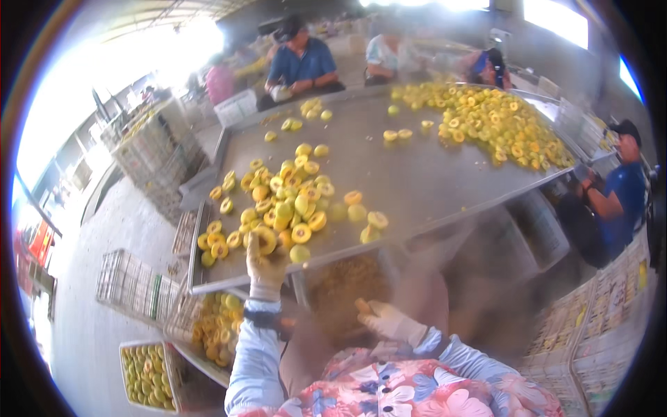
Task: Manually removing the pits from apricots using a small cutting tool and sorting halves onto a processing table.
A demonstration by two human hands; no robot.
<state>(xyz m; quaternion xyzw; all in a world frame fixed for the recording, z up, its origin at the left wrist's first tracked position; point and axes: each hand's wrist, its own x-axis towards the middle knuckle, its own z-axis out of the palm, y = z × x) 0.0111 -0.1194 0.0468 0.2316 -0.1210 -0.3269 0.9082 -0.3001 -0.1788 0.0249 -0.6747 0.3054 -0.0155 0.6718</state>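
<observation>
My left hand (267, 271), in a pale glove, grips a halved yellow fruit (266, 240), likely a peach, at the near edge of the metal table (396, 193). The cut face shows a dark hollow at its centre. Right behind that hand lies a loose pile of halved yellow fruit (286, 200). Lower down, in front of my body, is my gloved right hand (391, 319), with bare fingertips showing. Whether it holds anything small is not clear. Under the table edge beyond it stands a bin (349, 281) of brownish bits.
A larger heap of fruit halves (500, 125) covers the table's far right. Crates of fruit (148, 375) stand at lower left, with stacked crates (589, 323) at right. One co-worker (302, 60) sits across the table, another person (620, 193) at its right end.
</observation>
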